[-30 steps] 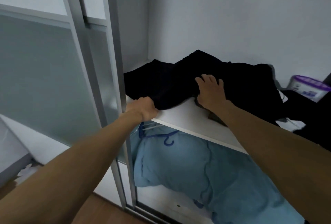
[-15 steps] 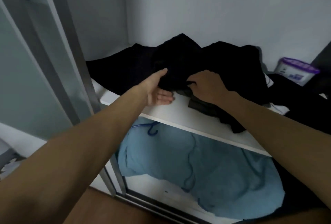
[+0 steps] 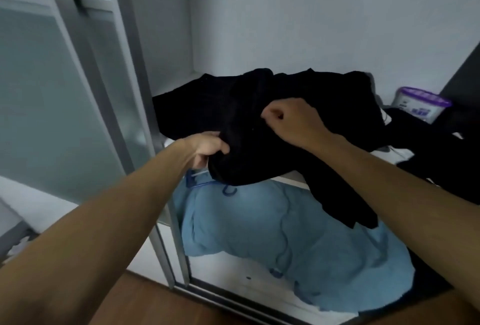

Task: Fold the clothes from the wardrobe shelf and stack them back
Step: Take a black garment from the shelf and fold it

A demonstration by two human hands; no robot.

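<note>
As hands (image 3: 207, 146) (image 3: 291, 119) clutch clothes (image 3: 233, 106), fingers (image 3: 268, 113) curled

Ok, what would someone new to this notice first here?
A heap of black clothes on the white shelf, the left hand gripping its front edge and the right hand pinching it on top. Under the shelf lies a light blue bundle; a purple-lidded tub stands far right.

The white shelf (image 3: 292, 176) carries a rumpled heap of black clothes (image 3: 220, 106), one part spilling over its front edge, and a purple-lidded tub (image 3: 420, 106) at the right rear (just beside the heap). Below, blue fabric (image 3: 259, 220) lies on the wardrobe floor (image 3: 233, 270).
</note>
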